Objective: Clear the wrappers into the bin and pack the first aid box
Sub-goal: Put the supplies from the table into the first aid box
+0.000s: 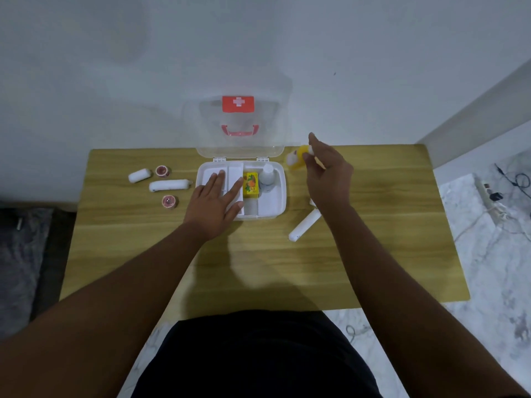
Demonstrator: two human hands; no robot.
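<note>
The white first aid box stands open at the back middle of the wooden table, its clear lid upright against the wall. Inside are a yellow carton and a white bottle. My left hand lies flat, fingers spread, on the box's left compartment. My right hand hovers right of the box, fingers pinched on a small white piece beside a yellow bottle. A white tube lies under my right wrist.
Left of the box lie two white bandage rolls and two pink tape rolls. The wall runs right behind the table. Cables and a power strip lie on the marble floor at the right.
</note>
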